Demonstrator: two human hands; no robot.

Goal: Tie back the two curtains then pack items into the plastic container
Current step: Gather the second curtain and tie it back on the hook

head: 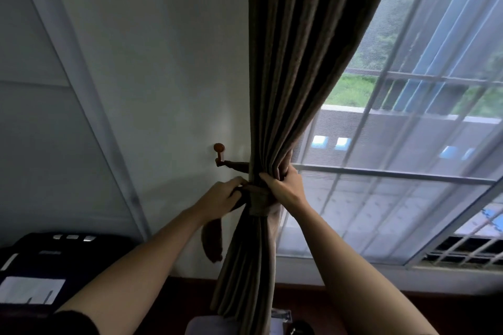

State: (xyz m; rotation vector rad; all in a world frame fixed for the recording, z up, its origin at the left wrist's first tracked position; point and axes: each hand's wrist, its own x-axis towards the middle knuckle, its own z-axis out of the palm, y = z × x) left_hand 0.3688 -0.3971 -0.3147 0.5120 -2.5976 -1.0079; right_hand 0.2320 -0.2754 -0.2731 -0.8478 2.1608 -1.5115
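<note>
From the head camera, the brown curtain [272, 90] hangs at the left edge of the window [408, 144]. It is gathered into a tight bunch level with a small wooden hook [219, 152] on the wall [163, 62]. The right hand [283, 185] grips the bunched folds just above the tie-back band [258, 194], its fingers [268, 178] curled round the cloth, probably to stop the pleats spreading while the band is fastened. The left hand [220, 196] is on the wall side, its fingers [235, 180] closed on the band where it comes round the bunch, and a loose tail [212, 239] of the same cloth dangles below the wrist. One end of the band runs taut to the hook, so the wrap looks anchored there. The job seems to be at the cinching stage of this first curtain, with the fastening not yet finished. The second curtain is out of frame, and no plastic container can be made out with any certainty. As for writing, a dark case [54, 253] at the lower left carries a white label [32, 288] and small pale patches, but nothing on them is sharp enough to read. No brand shows anywhere.
</note>
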